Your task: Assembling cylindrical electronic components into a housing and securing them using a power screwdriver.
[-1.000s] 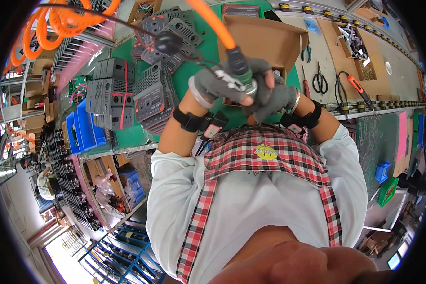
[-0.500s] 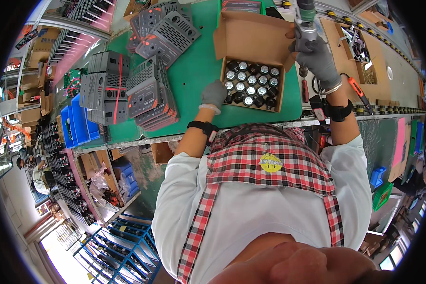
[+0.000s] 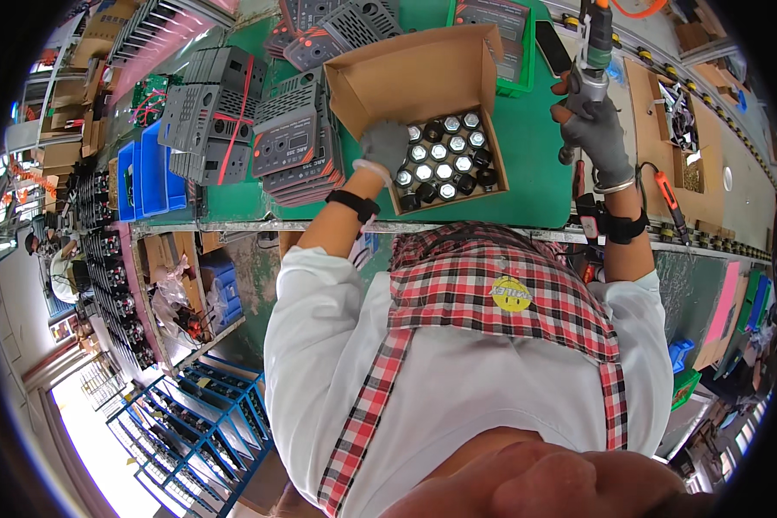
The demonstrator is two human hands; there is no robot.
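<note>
Flanking the cardboard box (image 3: 423, 78), grey panels (image 3: 298, 142) crowd its left.

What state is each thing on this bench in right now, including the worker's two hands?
Cardboard box: open, flaps up, on the green mat.
Round parts: standing in rows inside the box, filling part of it.
Left hand: gloved, reaching into the box, on the parts.
Right hand: gloved, closed around the tool.
Power screwdriver: held upright, clear of the mat.
Grey panels: stacked beside the box.
</note>
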